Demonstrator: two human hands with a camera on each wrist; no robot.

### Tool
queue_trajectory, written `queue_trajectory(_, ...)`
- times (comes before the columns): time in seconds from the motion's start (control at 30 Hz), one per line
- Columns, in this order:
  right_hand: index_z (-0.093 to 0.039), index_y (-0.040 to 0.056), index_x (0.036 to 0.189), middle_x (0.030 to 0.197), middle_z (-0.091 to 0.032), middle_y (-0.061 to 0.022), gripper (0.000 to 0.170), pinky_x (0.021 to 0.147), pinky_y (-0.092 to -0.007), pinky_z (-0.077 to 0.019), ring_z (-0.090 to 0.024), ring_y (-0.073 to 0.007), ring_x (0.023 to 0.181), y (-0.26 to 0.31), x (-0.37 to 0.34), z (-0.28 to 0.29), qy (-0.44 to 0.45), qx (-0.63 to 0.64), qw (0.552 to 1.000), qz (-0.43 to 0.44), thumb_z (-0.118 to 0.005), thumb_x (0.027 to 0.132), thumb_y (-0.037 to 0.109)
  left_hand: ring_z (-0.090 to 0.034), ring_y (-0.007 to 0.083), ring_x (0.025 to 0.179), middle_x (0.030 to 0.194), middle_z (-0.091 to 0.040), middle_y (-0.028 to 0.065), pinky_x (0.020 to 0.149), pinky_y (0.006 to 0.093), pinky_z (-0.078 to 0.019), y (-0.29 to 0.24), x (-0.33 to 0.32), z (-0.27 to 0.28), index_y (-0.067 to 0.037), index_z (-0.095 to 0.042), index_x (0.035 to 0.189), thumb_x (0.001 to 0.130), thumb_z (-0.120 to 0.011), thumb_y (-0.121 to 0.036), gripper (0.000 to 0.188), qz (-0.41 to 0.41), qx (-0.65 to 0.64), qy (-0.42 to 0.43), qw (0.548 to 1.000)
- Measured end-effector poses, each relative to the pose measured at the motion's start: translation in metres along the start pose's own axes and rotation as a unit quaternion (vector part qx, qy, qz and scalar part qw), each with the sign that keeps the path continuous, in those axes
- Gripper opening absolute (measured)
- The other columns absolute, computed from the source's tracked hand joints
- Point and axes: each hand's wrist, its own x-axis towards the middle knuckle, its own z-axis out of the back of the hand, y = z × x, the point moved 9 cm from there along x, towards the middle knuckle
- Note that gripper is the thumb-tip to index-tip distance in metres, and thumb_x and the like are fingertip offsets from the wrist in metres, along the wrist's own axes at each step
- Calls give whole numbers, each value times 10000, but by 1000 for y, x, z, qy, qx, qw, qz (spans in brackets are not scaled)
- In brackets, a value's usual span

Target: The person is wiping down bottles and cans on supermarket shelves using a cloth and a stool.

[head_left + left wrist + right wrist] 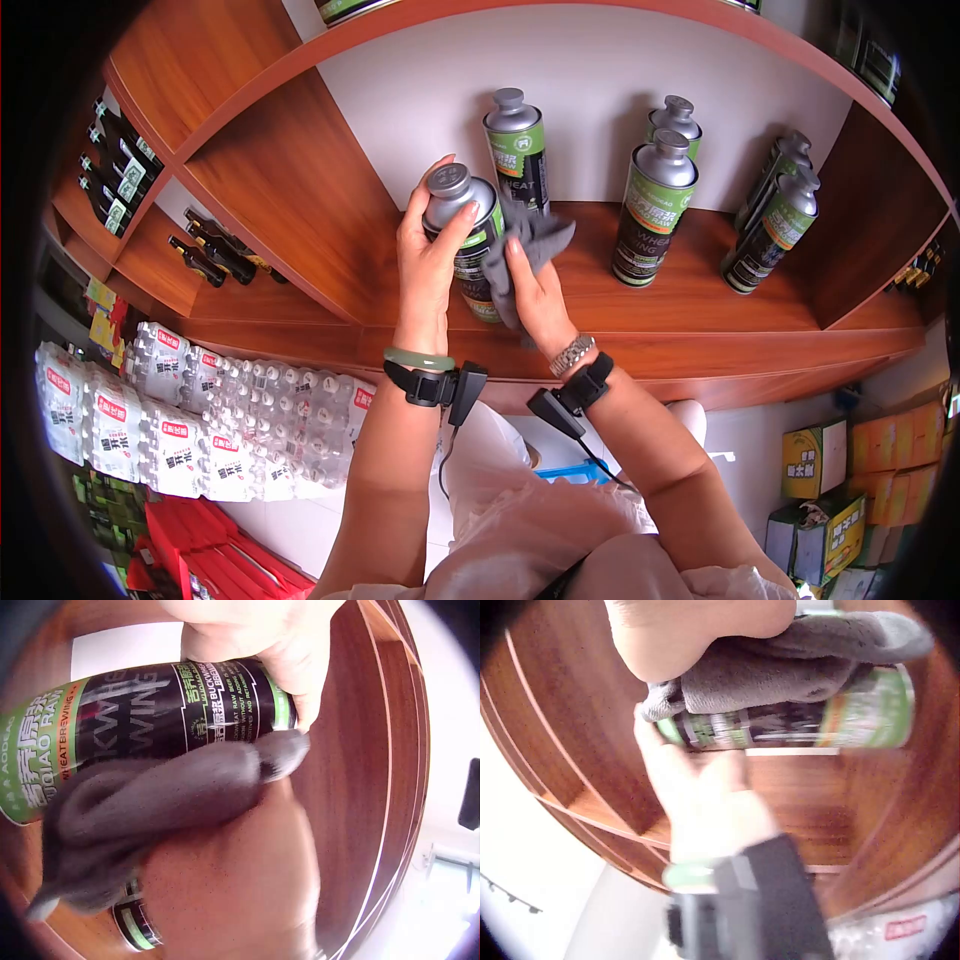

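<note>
A silver-topped can with a green and black label (478, 262) is gripped around its upper part by the left hand (428, 262), thumb across the silver shoulder. The right hand (538, 300) holds a grey cloth (540, 240) against the can's right side. In the left wrist view the cloth (150, 795) lies along the dark label (142, 712), with the right hand (240, 877) behind it. From the right wrist, the cloth (765, 671) covers part of the can (870, 712), and the left hand (705, 795) is at the can's other side.
Another can (516, 150) stands just behind on the wooden shelf (580, 300). More cans (655, 210) stand to the right, near the divider. Dark bottles (215, 250) lie in the left compartments. Wrapped water bottles (200, 430) are stacked at lower left, cartons (815, 460) at lower right.
</note>
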Motion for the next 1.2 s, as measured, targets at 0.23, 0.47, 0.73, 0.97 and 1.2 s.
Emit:
queue_trajectory(0.23, -572, -59, 1306, 1252, -647, -178, 589, 1037, -360, -417, -585, -247, 1177, 33, 37, -14, 35, 46, 998, 14, -461, 1053, 461, -598, 153, 1160, 1267, -627, 58, 1033, 308, -459, 1, 0, 0, -28, -559, 1382, 886, -718, -49, 522, -2, -23, 5, 1000)
queue_trajectory(0.47, -628, -41, 1224, 1131, -686, -261, 576, 990, -394, -447, -629, -365, 1135, -76, -25, 30, 63, -176, 962, -197, -481, 1036, 483, -574, 170, 1215, 1299, -632, 91, 1065, 318, -423, 2, 0, 2, -30, -546, 1395, 928, -661, -66, 481, 7, 12, 23, 1000)
queue_trajectory(0.73, -625, -46, 1232, 1157, -691, -200, 543, 979, -378, -455, -635, -292, 1085, 52, 30, -12, 27, 14, 998, 50, -499, 1038, 446, -574, 162, 1205, 1291, -627, 69, 1061, 313, -427, 9, 6, 2, -28, -573, 1368, 884, -687, -54, 498, 21, -38, 44, 998)
queue_trajectory(0.97, -628, -132, 1136, 1046, -693, -227, 818, 961, -381, -458, -635, -297, 1026, -32, 25, 15, -41, -12, 995, -95, -462, 980, 653, -575, 173, 1203, 1281, -633, 77, 1071, 322, -419, 14, 12, 6, -25, -578, 1357, 850, -672, -43, 516, 22, -20, 55, 998)
queue_trajectory(1.2, -659, -150, 931, 903, -619, -417, 848, 901, -493, -468, -617, -516, 1010, -87, -14, 41, -2, -208, 965, -160, -469, 959, 676, -601, 193, 1133, 1261, -597, 113, 1002, 340, -469, -3, 5, 8, -54, -490, 1403, 831, -755, -91, 632, -21, 79, 1, 997)
